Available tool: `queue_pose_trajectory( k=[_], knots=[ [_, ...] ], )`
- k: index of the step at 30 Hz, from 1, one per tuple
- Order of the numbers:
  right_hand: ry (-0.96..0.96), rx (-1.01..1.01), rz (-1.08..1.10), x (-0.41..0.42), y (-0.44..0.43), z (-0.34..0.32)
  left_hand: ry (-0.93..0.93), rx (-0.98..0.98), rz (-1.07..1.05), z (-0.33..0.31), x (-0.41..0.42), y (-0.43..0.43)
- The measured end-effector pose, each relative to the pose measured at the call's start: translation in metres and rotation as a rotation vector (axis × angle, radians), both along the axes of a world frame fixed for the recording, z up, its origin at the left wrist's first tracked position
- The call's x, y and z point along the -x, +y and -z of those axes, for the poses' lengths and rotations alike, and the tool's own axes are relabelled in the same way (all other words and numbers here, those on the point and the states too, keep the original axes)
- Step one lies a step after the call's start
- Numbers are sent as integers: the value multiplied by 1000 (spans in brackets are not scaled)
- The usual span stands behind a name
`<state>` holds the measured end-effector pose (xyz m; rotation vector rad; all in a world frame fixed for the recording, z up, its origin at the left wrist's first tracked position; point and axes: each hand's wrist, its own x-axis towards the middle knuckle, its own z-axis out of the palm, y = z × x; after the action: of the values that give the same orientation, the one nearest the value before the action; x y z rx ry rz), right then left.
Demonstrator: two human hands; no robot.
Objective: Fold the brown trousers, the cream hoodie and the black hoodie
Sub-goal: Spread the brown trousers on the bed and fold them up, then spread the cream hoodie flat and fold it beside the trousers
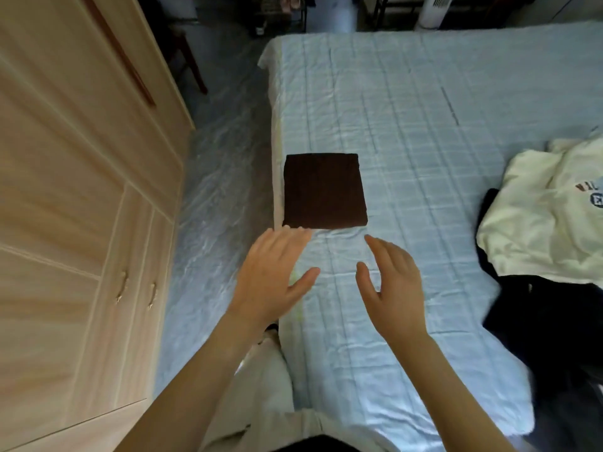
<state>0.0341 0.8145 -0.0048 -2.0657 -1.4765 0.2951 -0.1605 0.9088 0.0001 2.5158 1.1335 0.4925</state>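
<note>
Brown trousers [324, 190] lie folded into a flat, nearly square dark block with crisp edges, at frame centre, on the left margin of the bed [424, 109]. The bed cover is pale blue checked cloth, finely creased all over. Left hand [270, 282] sits just below the block: palm down, fingers straight and together, thumb spread, gripping nothing. Its fingertips come up to the block's lower left corner; contact cannot be told. Right hand [391, 282] is beside it at lower centre, fingers extended and slightly relaxed, thumb apart, also holding nothing, clear of the trousers. Both forearms are bare. Cream hoodie [548, 223] lies unfolded in soft rumpled folds at the right edge of the frame, with dark printed lettering and a round badge partly cut off. It lies over the black hoodie [548, 324], a loose dark heap at lower right, reaching the bed's near edge. A light wood-grain wardrobe [65, 190] with panelled doors and small metal handles fills the left. The glossy grey floor [222, 158] runs between wardrobe and bed.
</note>
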Motion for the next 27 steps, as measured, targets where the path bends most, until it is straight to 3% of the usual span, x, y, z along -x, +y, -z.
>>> queue_pose_trajectory(
  k=[7, 14, 20, 27],
  knots=[
    [15, 241, -70, 48, -134, 31, 132, 63, -46, 23, 71, -144],
    [4, 150, -116, 70, -180, 1, 91, 74, -135, 3, 109, -196],
    [-38, 60, -75, 95, -225, -13, 51, -23, 32, -13, 116, -224],
    [47, 214, 34, 162, -305, 14, 71, 137, 85, 9, 182, -283]
  ],
)
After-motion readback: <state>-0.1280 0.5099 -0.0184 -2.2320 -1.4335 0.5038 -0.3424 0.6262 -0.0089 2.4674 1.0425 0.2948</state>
